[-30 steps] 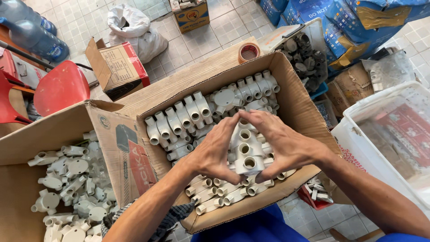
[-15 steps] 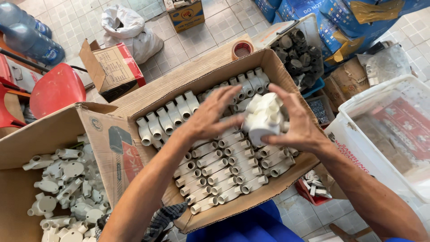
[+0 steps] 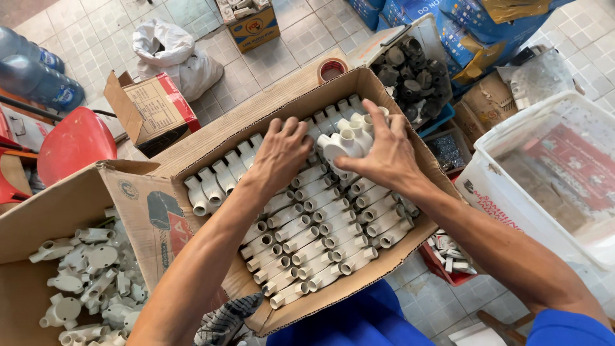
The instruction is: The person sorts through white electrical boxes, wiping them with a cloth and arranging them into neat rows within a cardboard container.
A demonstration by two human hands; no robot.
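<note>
— In the open cardboard box (image 3: 224, 131) on the person's lap, white plastic pipe fittings (image 3: 307, 240) lie in tidy rows, nearly filling it. See the right hand (image 3: 384, 154)? It pinches a small clump of fittings (image 3: 346, 142), fingers curled round them, just above the far end of the box.

— And the left hand (image 3: 282, 150)?

— Fingers bent, knuckles up, pressing on the fittings beside that clump. It grips nothing that I can make out; it seems to hold the row steady.

— What could go wrong?

— The clump is several loose pieces held by pinch alone. If the grip slackens, I'd guess one drops and knocks the rows crooked. The box also tilts on the knees, so a shove from the left hand might slide the lower rows toward the near edge.

— Anything close by to catch a stray?

— A second box of grey round fittings (image 3: 83, 282) sits at the left, a clear plastic bin (image 3: 487, 186) at the right, and a crate of dark fittings (image 3: 416, 74) beyond. The tiled floor (image 3: 102, 45) takes the rest.
</note>
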